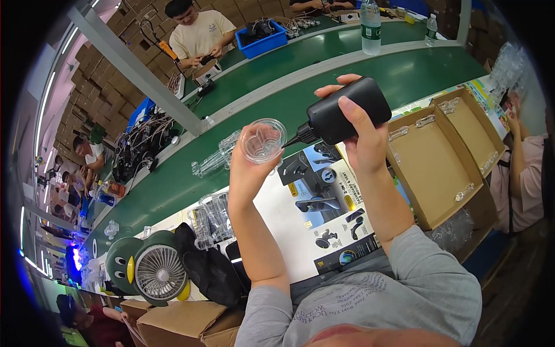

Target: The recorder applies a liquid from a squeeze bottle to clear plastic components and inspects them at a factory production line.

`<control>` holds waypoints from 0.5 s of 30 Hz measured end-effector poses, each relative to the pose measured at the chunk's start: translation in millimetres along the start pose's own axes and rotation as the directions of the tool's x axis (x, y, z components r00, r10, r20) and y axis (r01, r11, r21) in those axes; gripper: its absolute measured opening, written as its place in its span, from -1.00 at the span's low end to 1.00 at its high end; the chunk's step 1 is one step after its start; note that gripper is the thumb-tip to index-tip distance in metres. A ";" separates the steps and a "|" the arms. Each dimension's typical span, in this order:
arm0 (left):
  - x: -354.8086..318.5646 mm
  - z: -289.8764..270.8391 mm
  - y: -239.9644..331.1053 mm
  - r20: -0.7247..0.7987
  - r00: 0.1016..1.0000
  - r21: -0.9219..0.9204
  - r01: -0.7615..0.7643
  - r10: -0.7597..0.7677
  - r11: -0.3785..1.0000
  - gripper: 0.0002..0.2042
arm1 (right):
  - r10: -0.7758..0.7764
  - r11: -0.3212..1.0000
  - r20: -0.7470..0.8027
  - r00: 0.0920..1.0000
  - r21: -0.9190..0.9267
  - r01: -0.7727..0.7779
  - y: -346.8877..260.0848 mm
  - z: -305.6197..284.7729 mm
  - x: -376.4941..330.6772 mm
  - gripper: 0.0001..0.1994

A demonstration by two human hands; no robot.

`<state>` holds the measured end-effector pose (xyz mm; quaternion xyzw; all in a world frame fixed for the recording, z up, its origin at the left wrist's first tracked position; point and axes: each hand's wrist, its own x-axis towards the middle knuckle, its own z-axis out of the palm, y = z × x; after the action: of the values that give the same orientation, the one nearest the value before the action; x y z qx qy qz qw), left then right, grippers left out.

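My left hand [247, 173] is closed around a round transparent plastic cup-like part [265, 139], its open rim turned up toward me. Wrapped in my right hand [367, 141] is a black squeeze bottle [347, 113], tilted so that its thin nozzle [298, 139] points left. The nozzle tip is at the right side of the cup's rim; whether it touches cannot be made out. Just beyond my left hand, transparent plastic parts [215, 159] lie on the green bench. More transparent parts [209, 218] stand in a group left of my left forearm.
A printed board [324, 196] lies under my hands. Cardboard trays [433, 168] with a few transparent pieces stand at right. A green fan [161, 272] and black cloth [205, 266] are at lower left. Across the green bench [277, 101], a person works beside a blue bin [261, 43].
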<state>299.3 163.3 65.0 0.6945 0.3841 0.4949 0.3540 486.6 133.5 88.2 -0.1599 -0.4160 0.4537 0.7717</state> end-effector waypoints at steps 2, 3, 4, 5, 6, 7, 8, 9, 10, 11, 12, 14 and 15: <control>-0.1 -0.4 -0.4 0.002 1.000 -0.007 -0.004 0.004 1.000 -0.64 | -0.003 1.000 -0.001 1.000 0.006 0.003 1.6 -0.1 0.7 -0.65; -0.2 -0.4 -0.2 0.000 1.000 0.008 -0.009 0.009 1.000 -0.64 | -0.006 1.000 -0.002 1.000 0.012 0.006 2.0 -0.3 0.9 -0.65; -0.3 -0.4 -0.1 -0.002 1.000 0.023 -0.013 0.013 1.000 -0.64 | -0.006 1.000 -0.002 1.000 0.011 0.006 1.6 -0.3 0.7 -0.65; -0.3 -0.4 -0.3 -0.002 1.000 0.023 -0.013 0.013 1.000 -0.64 | -0.003 1.000 -0.002 1.000 0.004 0.003 1.0 -0.4 0.4 -0.65; -0.4 -1.0 -0.5 -0.003 1.000 0.018 -0.017 0.017 1.000 -0.64 | 0.000 1.000 -0.001 1.000 -0.003 0.000 0.8 0.0 0.2 -0.65; -0.7 -1.6 -0.4 -0.004 1.000 0.013 -0.021 0.021 1.000 -0.63 | 0.001 1.000 0.000 1.000 -0.001 -0.001 1.1 0.5 0.2 -0.65; -1.1 -2.2 0.1 -0.005 1.000 0.014 -0.021 0.021 1.000 -0.63 | -0.001 1.000 0.001 1.000 0.007 0.001 1.6 1.2 0.3 -0.65; -1.0 -1.7 0.1 -0.008 1.000 0.035 -0.023 0.023 0.999 -0.63 | -0.004 1.000 0.001 1.000 0.011 0.004 1.6 0.7 0.5 -0.65; -0.8 -1.2 0.1 -0.011 1.000 0.057 -0.025 0.026 0.998 -0.62 | -0.005 1.000 0.000 1.000 0.010 0.005 0.9 0.2 0.3 -0.65; -0.6 -0.6 0.1 -0.010 1.000 0.055 -0.025 0.026 0.998 -0.62 | -0.001 1.000 0.001 1.000 0.004 0.001 -0.2 -0.4 0.0 -0.65; -0.8 -0.7 0.3 -0.013 1.000 0.047 -0.024 0.025 0.999 -0.62 | 0.005 1.000 0.003 1.000 0.001 -0.005 -0.6 -0.5 -0.3 -0.65; -1.0 -0.7 0.4 -0.017 1.000 0.038 -0.023 0.024 0.999 -0.62 | -0.002 1.000 0.002 1.000 0.009 0.002 1.1 -0.9 0.2 -0.65; -1.2 -1.3 1.0 -0.019 1.000 0.046 -0.023 0.024 0.999 -0.62 | -0.008 1.000 0.002 1.000 0.018 0.008 1.5 -0.6 0.4 -0.65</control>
<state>298.0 161.9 65.7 0.7020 0.3905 0.4970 0.3282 486.4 134.7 87.1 -0.1510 -0.4134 0.4543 0.7745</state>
